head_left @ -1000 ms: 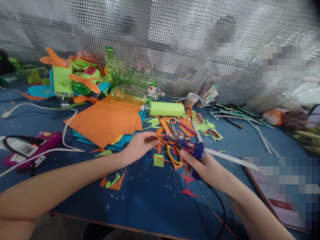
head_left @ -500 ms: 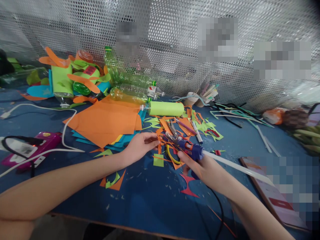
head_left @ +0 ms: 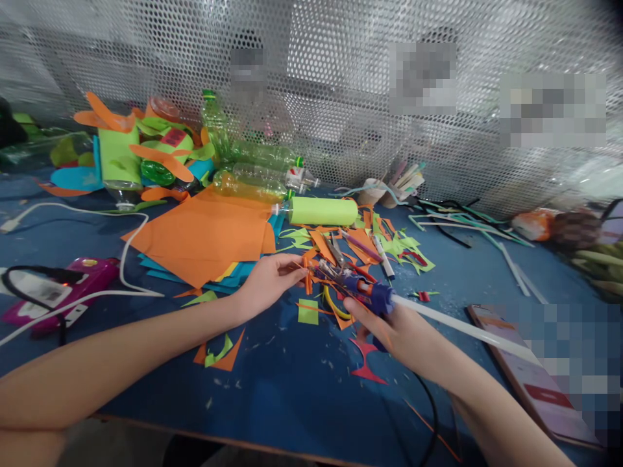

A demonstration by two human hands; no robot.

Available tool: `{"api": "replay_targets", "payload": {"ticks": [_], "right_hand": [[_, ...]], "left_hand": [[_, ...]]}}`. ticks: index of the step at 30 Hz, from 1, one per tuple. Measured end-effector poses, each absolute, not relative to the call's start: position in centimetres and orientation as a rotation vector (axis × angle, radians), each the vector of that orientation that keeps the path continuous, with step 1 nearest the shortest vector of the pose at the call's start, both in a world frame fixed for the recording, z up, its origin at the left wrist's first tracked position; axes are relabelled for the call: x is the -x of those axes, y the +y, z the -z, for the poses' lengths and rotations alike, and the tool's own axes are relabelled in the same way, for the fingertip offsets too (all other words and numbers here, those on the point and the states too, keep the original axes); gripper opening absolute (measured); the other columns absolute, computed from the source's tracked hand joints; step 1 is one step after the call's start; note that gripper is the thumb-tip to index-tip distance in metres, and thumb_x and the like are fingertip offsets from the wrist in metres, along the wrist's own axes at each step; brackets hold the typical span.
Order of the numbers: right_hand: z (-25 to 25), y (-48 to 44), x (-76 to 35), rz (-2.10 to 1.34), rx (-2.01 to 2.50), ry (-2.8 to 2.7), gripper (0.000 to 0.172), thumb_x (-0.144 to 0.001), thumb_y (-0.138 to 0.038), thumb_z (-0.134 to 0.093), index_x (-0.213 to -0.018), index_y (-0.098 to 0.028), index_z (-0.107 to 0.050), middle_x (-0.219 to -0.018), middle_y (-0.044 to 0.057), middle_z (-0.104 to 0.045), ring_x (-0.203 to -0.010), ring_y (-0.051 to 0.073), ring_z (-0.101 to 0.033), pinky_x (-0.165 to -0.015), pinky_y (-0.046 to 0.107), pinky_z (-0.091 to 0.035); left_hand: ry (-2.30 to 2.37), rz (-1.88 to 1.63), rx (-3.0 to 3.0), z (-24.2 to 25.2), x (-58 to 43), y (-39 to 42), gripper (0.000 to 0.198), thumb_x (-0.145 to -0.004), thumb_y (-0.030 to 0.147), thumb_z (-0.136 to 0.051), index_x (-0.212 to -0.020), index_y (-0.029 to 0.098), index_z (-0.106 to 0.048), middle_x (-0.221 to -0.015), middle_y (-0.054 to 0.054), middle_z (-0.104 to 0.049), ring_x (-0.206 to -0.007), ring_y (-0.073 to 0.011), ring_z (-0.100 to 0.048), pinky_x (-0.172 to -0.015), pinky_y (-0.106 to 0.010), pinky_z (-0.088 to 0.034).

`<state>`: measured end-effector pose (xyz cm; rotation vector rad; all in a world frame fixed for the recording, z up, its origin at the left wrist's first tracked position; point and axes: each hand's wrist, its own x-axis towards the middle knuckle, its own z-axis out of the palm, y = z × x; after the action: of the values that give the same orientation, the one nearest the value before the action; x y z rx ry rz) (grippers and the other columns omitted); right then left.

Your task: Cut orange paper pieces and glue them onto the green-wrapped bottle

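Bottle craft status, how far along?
Done: decorated bottles at back left, one green-wrapped bottle. In hand: right hand holds the glue gun at an orange strip pinched by the left hand. Likely left: plain bottles, uncut orange sheets.

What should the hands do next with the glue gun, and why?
Probably squeeze a small dab of glue onto the orange strip. The right hand aims the glue gun at it, and the left hand pinches the strip close to the nozzle tip, so they look lined up.

Glue gun (head_left: 368,295) handle hidden in right hand (head_left: 403,332), cord (head_left: 433,415) cut by bottom edge, left hand (head_left: 265,283) grip unclear
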<state>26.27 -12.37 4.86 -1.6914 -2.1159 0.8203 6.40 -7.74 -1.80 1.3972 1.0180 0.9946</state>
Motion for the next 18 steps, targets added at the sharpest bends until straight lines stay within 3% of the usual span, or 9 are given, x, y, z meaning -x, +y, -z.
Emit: {"api": "replay_targets", "payload": {"ticks": [10,18], "right_hand": [[-3.9,-12.0,-27.3,-0.81,1.802,-2.155,0.044,-0.082,-0.052,-0.042,-0.054,-0.023,-0.058,-0.054,0.002,-0.061,-0.049,0.017,-0.059,-0.051,0.03,-0.048],[-4.9,-12.4,-26.3,-0.848,1.711,-2.096,0.041,-0.079,-0.056,-0.041,-0.057,-0.023,-0.055,-0.046,0.0,-0.056,-0.042,0.015,-0.055,-0.044,0.026,-0.048]], "left_hand": [[1.006,-0.968,-1.387,2.4,-6.4,-8.0,0.023,-0.077,0.033,-0.06,-0.091,0.016,-0.065,-0.09,-0.005,-0.067,-0.076,-0.0157,-0.062,-0.076,-0.032,-0.051],[1.03,-0.993,-1.402,1.9,-6.3,-7.8,0.02,-0.077,0.031,-0.059,-0.089,0.015,-0.066,-0.089,-0.005,-0.067,-0.079,-0.0161,-0.062,-0.075,-0.031,-0.05]]}}
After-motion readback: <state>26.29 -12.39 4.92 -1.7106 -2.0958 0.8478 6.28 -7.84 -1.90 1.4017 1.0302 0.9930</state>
